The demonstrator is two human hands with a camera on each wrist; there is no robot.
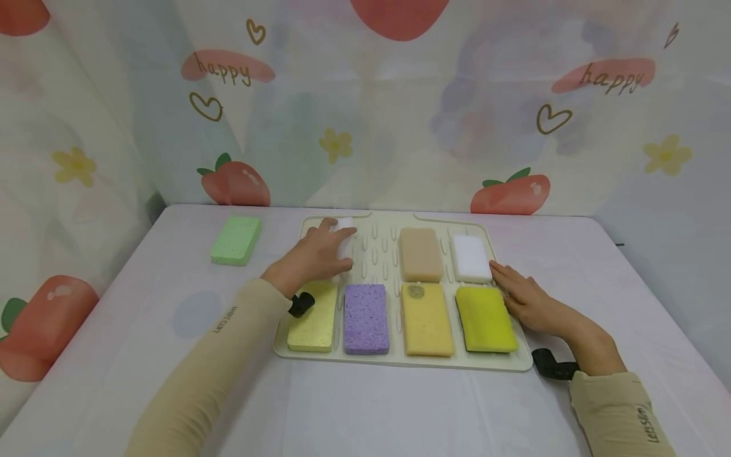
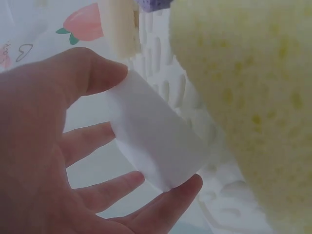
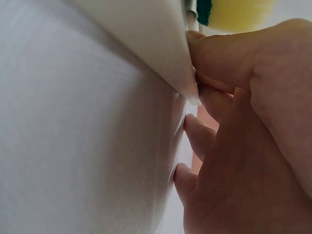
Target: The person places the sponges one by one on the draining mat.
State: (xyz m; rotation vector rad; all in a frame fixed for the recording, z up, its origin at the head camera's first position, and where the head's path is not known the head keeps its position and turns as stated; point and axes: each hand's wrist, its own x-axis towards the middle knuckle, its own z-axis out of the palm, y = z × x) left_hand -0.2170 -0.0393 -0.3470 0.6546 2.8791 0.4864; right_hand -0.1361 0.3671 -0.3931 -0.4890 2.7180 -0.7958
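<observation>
At the tray's back left corner, my left hand (image 1: 313, 255) holds a white sponge block (image 2: 151, 131). The left wrist view shows the thumb at one end of this block and fingertips along its side and far end. My right hand (image 1: 528, 299) rests against the right rim of the cream ridged tray (image 1: 402, 363), fingers extended beside a second white sponge (image 1: 471, 258). From the right wrist, the thumb touches the tray's edge, and two fingertips meet the tablecloth. Below the left hand lies a pale yellow sponge (image 1: 311, 324), partly covered by the wrist.
Also on the tray are a purple sponge (image 1: 366, 317), a tan sponge (image 1: 421, 255), an orange-yellow sponge (image 1: 428, 324) and a bright yellow sponge (image 1: 487, 319) with a dark green underside. A green sponge (image 1: 236, 240) lies left of the tray. A printed curtain (image 1: 400, 114) hangs behind the table.
</observation>
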